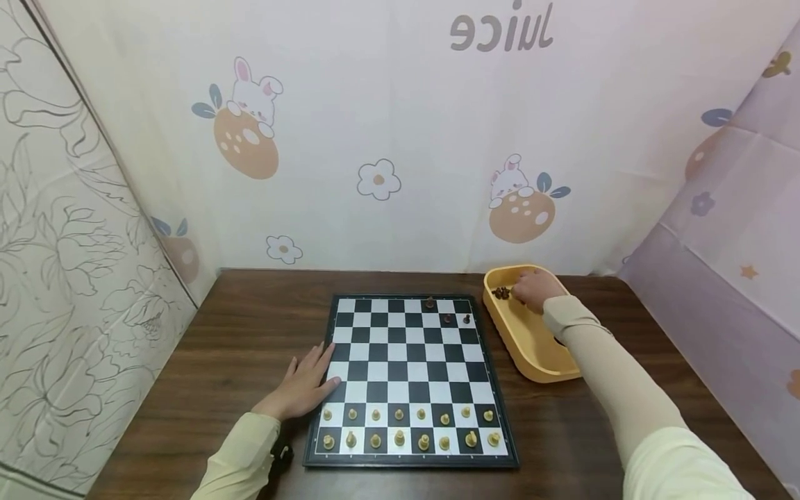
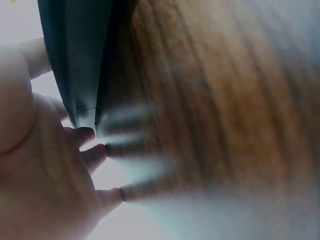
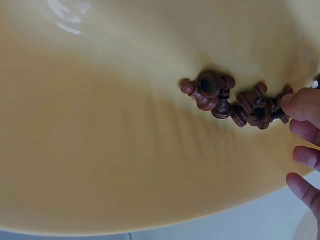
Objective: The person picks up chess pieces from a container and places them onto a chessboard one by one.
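A black-and-white chessboard (image 1: 387, 352) lies on the table. Its near two rows carry several pale yellow chess pieces (image 1: 399, 437); three dark brown pieces (image 1: 429, 303) stand in the far right corner. My left hand (image 1: 302, 389) rests with extended fingers on the board's left edge, also seen close to the dark board side (image 2: 77, 55) in the left wrist view. Inside a yellow tray (image 1: 521, 340), my right hand (image 1: 534, 288) reaches to a cluster of brown chess pieces (image 3: 220, 95). Its fingertips are at the cluster's end; whether they pinch a piece is hidden.
The tray stands right of the board, close to its far right corner. A brown wooden table (image 1: 262, 326) extends around both. Behind it hangs a printed curtain (image 1: 387, 229). A small dark object (image 1: 282, 451) lies beside the left sleeve.
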A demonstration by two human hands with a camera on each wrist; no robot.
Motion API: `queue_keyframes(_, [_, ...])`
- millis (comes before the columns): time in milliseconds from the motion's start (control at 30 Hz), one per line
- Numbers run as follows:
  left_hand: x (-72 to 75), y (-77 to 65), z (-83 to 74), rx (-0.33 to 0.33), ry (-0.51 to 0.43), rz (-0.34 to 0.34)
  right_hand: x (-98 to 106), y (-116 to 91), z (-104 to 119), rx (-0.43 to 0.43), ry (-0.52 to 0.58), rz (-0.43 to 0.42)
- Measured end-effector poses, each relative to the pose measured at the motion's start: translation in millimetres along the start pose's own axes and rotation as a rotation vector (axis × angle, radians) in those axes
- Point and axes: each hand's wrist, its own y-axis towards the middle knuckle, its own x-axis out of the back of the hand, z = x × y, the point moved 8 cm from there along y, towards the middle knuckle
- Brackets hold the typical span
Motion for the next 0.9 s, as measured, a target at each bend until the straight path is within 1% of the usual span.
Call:
queue_keyframes(167, [-0.9, 1.1, 1.3, 0.01, 0.0, 0.001, 5.5, 2.2, 8.1, 0.018, -0.086, 0.006])
queue_keyframes(400, [0.7, 0.7, 3.0, 0.003, -0.008, 0.003, 0.2, 9.7, 12.2, 0.031, -0.159, 0.049])
queue_keyframes(600, [0.7, 0.8, 2.3, -0.001, -0.02, 0.003, 2.5, 11.5, 11.3, 0.045, -0.195, 0.034])
queue_keyframes(900, [-1.0, 2.1, 3.5, -0.003, -0.007, 0.015, 4.2, 10.4, 12.0, 0.033, -0.195, 0.042])
